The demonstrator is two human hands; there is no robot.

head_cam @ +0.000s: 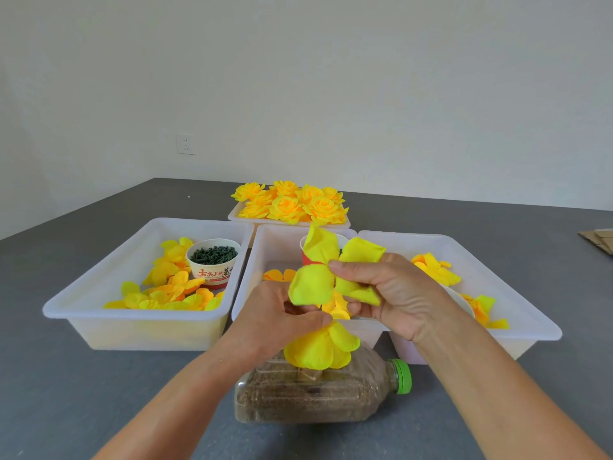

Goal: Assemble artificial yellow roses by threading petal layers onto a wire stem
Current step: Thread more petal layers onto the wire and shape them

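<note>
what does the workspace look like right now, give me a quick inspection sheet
surface: dark grey table.
job's things: four-lobed petal layer held up; partly built rose below it; finished roses in far tray; loose petals in left bin; middle bin and right bin hold more petals.
clutter: paper cup of dark green pieces; lying bottle with green cap; cardboard at right edge.
grippers: left hand grips the rose; right hand pinches the layer.
cables: nothing seen.
surroundings: white wall, wall socket.
</note>
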